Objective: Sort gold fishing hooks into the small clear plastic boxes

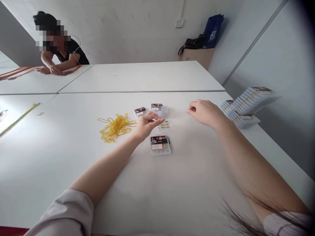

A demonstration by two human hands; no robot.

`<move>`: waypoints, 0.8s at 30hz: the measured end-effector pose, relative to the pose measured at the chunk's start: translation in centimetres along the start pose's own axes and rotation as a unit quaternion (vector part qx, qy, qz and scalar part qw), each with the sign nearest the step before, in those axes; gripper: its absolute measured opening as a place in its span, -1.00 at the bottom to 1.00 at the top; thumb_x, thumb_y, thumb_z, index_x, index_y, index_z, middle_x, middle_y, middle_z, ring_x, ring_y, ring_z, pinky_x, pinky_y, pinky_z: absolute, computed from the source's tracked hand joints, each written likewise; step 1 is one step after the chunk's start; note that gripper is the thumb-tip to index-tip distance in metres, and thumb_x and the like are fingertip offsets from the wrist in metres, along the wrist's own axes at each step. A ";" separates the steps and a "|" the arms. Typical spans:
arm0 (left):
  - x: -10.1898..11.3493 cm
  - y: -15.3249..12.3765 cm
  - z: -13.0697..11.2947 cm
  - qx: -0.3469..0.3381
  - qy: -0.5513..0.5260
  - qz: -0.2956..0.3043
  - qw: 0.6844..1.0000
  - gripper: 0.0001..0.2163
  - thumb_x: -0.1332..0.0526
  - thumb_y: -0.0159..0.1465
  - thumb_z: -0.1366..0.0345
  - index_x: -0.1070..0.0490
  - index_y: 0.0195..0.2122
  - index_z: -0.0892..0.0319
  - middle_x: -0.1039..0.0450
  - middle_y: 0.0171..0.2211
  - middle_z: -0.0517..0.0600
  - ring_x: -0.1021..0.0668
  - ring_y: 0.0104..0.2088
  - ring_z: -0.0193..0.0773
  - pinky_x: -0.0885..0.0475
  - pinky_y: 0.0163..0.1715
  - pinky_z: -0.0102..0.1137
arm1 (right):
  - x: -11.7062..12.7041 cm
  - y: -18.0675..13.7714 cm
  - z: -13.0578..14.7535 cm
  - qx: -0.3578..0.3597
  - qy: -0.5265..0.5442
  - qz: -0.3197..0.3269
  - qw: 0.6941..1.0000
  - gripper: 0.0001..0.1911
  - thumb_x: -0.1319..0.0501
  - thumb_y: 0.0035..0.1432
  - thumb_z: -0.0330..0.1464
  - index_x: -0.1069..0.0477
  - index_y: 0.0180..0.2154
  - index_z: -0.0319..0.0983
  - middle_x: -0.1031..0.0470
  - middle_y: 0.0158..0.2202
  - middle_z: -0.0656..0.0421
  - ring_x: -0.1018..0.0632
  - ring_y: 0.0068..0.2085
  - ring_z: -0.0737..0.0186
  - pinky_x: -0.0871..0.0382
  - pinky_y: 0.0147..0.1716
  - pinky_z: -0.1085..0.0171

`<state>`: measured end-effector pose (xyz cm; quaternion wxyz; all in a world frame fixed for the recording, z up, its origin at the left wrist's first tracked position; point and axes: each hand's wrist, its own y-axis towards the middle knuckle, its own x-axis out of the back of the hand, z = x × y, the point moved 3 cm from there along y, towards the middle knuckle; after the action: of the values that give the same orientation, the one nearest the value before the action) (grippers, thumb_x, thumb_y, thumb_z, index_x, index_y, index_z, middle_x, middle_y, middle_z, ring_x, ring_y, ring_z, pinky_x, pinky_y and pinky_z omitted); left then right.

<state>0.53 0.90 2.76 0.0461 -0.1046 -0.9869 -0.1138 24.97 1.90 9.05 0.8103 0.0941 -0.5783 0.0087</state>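
My left hand is pinched at the fingertips on a small gold-coloured piece, too small to tell its kind. It is above an open clear plastic box, whose near half holds several small gold-coloured metal pieces. My right hand hovers to the right of the box, thumb and fingers pressed together; anything between them is too small to see. Nearer me lies a closed clear box with a black label, with small gold pieces inside. Another labelled box stands just behind my left hand.
A heap of yellow elastic loops lies left of my left hand. Stacks of clear labelled boxes stand near the table's right edge. Across the tables, another person leans over reddish strands. Bags rest on a carton behind.
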 end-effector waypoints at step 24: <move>-3.3 -1.4 -10.3 -0.020 -0.029 0.073 0.997 -0.69 -0.47 0.04 -0.03 -0.62 -0.49 0.12 -0.49 -0.49 -0.01 -0.50 -0.40 -0.26 -0.38 -0.38 -0.28 | 4.7 -4.1 5.0 0.138 0.510 0.132 0.839 -0.76 -0.22 0.32 -0.23 -0.57 -0.15 -0.22 -0.24 -0.55 0.27 -0.28 -0.49 0.36 -0.19 -0.48 0.31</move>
<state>4.16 -3.51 12.02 0.0235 -0.1804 -0.9751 -0.1271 22.40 -3.39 14.45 0.9605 0.1099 -0.0835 0.2415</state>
